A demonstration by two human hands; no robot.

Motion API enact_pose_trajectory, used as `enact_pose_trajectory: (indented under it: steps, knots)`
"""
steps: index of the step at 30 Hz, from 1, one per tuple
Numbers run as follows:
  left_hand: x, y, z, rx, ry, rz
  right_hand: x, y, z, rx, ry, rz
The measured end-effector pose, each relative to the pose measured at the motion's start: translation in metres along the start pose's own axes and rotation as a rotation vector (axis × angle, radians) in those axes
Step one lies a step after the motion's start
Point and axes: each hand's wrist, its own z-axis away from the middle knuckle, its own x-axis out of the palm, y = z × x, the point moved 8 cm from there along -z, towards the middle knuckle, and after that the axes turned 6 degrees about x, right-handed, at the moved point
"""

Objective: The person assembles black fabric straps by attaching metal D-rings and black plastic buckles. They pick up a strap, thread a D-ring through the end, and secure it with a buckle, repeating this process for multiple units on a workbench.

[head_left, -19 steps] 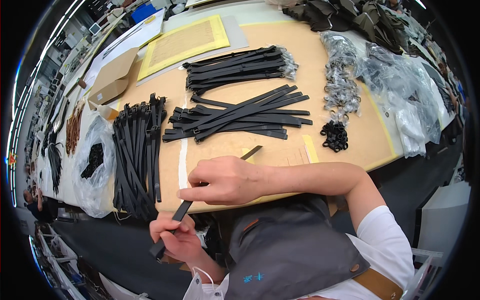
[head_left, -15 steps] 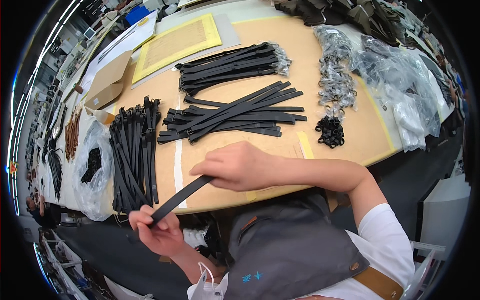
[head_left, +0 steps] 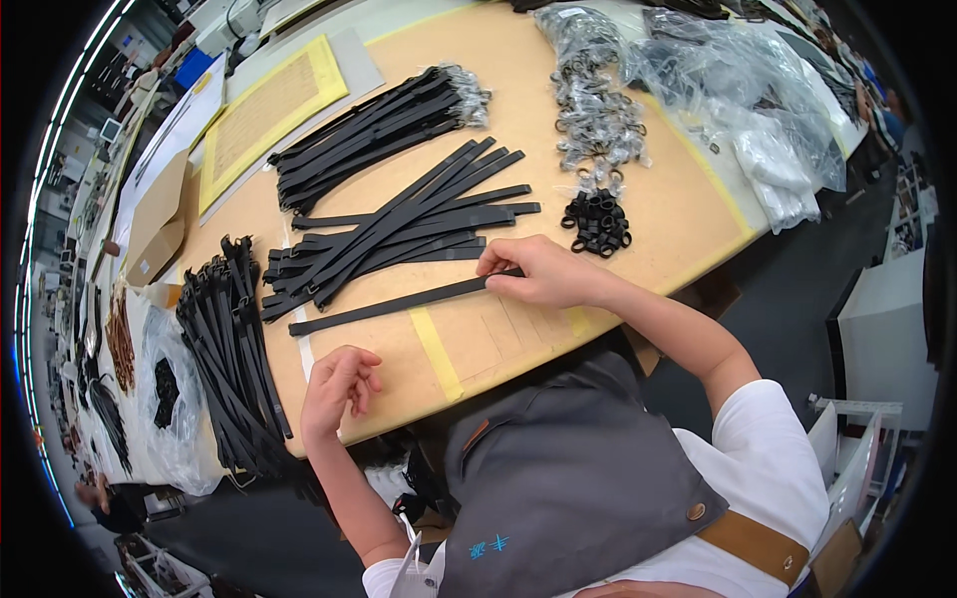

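A long black strap (head_left: 389, 305) lies flat on the tan tabletop (head_left: 498, 344). My right hand (head_left: 533, 271) pinches its right end. Near the table's front edge my left hand (head_left: 337, 387) rests with loosely curled fingers, holding nothing, a little below the strap's left end. Behind the strap lies a loose heap of black straps (head_left: 399, 234). A small pile of black loops (head_left: 596, 221) sits just beyond my right hand.
A bundle of finished straps (head_left: 231, 349) lies at the left. Another strap bundle (head_left: 374, 128) sits farther back, with metal rings (head_left: 593, 115) and clear plastic bags (head_left: 738, 100) to the right. A cardboard box (head_left: 155, 224) and a yellow mat (head_left: 264, 115) are at back left.
The strap held off the table's edge in both hands now lies flat on the tabletop. My left hand has let go of it. My right hand has moved right to its end.
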Motion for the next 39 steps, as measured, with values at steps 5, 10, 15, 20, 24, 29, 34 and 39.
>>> enact_pose_trajectory:
  steps: [5,10,15,20,24,29,34,39]
  knots:
    - [0.114,0.116,-0.023,1.030,0.026,-0.806,0.019,-0.006,-0.003,-0.026,0.019,-0.300]
    - [0.151,0.085,-0.071,0.697,-0.271,-0.523,0.005,0.003,0.013,0.150,0.011,-0.559]
    - [0.159,0.083,-0.096,0.717,-0.243,-0.633,-0.096,0.032,0.047,0.195,0.428,-0.081]
    - [0.160,0.089,-0.109,0.703,-0.208,-0.594,-0.115,0.019,0.050,0.042,0.526,0.494]
    - [0.157,0.094,-0.110,0.720,-0.184,-0.554,-0.090,0.021,0.038,-0.009,0.490,0.712]
    - [0.140,0.093,-0.112,0.776,-0.091,-0.477,-0.085,0.001,0.022,-0.157,0.437,0.491]
    - [0.103,0.092,-0.118,0.683,0.052,-0.165,-0.066,-0.011,-0.022,0.009,0.175,-0.218]
    - [0.086,0.093,-0.119,0.655,0.067,-0.021,-0.057,-0.021,-0.064,-0.165,0.099,-0.835]
